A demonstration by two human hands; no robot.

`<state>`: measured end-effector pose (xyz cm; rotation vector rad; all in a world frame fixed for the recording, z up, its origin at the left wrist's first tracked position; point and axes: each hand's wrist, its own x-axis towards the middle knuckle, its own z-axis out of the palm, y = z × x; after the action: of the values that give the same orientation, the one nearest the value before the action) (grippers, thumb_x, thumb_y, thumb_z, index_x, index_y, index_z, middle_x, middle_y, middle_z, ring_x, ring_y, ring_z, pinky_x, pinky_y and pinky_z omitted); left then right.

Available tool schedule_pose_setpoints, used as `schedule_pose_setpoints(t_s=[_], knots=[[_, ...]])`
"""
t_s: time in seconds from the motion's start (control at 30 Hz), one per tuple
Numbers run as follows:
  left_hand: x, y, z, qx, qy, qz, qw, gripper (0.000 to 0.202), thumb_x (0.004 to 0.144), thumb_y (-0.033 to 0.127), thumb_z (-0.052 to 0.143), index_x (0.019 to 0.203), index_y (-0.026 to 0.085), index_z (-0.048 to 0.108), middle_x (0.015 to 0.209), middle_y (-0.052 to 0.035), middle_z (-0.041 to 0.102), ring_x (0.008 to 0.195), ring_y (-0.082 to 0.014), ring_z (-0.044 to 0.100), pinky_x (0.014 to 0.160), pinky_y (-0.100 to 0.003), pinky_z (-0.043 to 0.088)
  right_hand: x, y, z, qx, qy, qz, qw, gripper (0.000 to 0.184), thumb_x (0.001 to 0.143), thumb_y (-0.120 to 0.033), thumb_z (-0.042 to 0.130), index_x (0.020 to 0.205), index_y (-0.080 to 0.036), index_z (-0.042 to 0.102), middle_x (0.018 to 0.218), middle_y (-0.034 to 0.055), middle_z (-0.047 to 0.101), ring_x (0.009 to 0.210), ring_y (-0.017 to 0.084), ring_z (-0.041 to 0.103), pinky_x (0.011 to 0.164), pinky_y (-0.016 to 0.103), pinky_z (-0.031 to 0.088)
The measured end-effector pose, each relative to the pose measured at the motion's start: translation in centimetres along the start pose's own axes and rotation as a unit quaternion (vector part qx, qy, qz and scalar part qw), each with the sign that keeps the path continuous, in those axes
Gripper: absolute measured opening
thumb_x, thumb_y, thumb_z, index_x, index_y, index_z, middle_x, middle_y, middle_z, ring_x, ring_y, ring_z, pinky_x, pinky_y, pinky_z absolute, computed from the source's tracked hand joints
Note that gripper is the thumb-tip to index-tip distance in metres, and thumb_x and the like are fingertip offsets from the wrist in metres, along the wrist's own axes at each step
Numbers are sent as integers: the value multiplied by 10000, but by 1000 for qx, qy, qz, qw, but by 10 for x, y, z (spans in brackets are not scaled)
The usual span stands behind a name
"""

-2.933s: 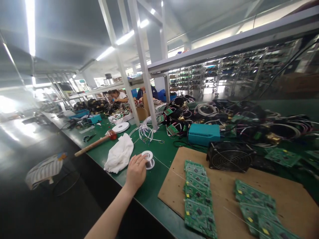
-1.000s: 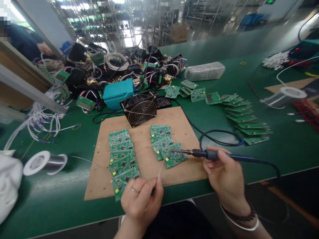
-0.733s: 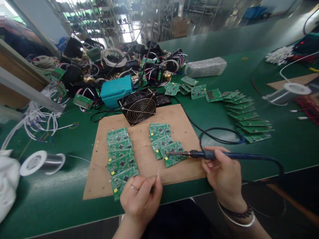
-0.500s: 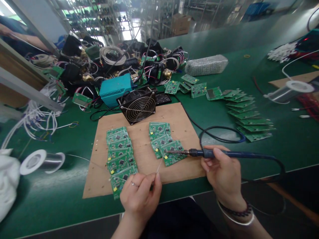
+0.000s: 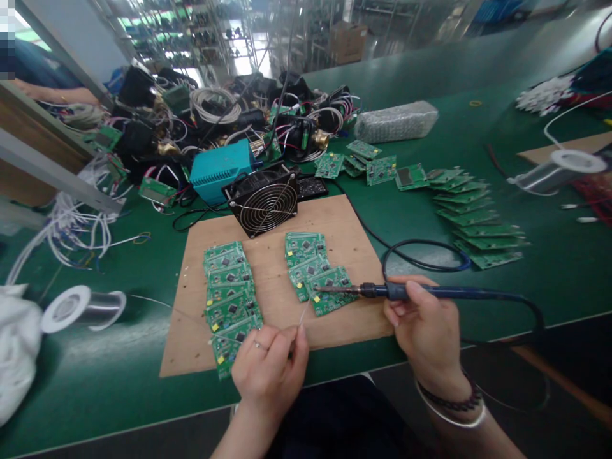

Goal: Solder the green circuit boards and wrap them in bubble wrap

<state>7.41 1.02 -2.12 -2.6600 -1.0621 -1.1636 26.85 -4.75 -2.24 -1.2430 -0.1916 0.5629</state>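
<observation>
Board [image 5: 329, 301] unheld beneath my iron [image 5: 370, 291].
My left hand [image 5: 268, 364] pinches solder [image 5: 304, 313], my right hand [image 5: 427, 324] grips the iron, whose nudge could shift the board.

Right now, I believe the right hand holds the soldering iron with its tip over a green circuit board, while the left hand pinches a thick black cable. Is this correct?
Not quite: the left hand pinches a thin, pale wire, as the head view shows. The right hand does hold the soldering iron, its tip over a green circuit board.
</observation>
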Motion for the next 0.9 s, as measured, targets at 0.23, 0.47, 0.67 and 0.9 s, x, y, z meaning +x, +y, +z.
schedule_pose_setpoints(t_s=[0.23,0.47,0.67,0.9], knots=[[-1,1,-1,-36,33,-1,999,123,807,120,657,737,204,601,567,41,578,511,-103,515,535,-224,413,1,1,-2,34,19,3,999,154,652,-303,654,633,-153,686,456,-29,481,371,64,414,286,160,311],[0,0,0,-29,8,-4,1000,138,813,145,654,701,205,602,572,40,594,514,-101,538,537,-227,417,1,2,-2,11,-9,-6,1000,143,678,-282,634,638,-152,677,439,-40,453,359,64,405,290,163,312],[-1,-2,1,-7,-2,-1,1000,119,824,170,647,713,208,626,571,37,594,518,-104,540,540,-232,416,1,3,-1,-4,-6,-1,1000,146,682,-280,628,648,-148,681,435,-40,468,344,61,405,292,168,315],[0,-2,2,4,-16,3,1000,130,831,168,641,709,206,617,577,35,592,524,-110,529,557,-237,421,3,2,0,-10,-5,-3,1000,146,676,-284,630,649,-148,677,437,-40,477,343,62,408,293,172,319]])
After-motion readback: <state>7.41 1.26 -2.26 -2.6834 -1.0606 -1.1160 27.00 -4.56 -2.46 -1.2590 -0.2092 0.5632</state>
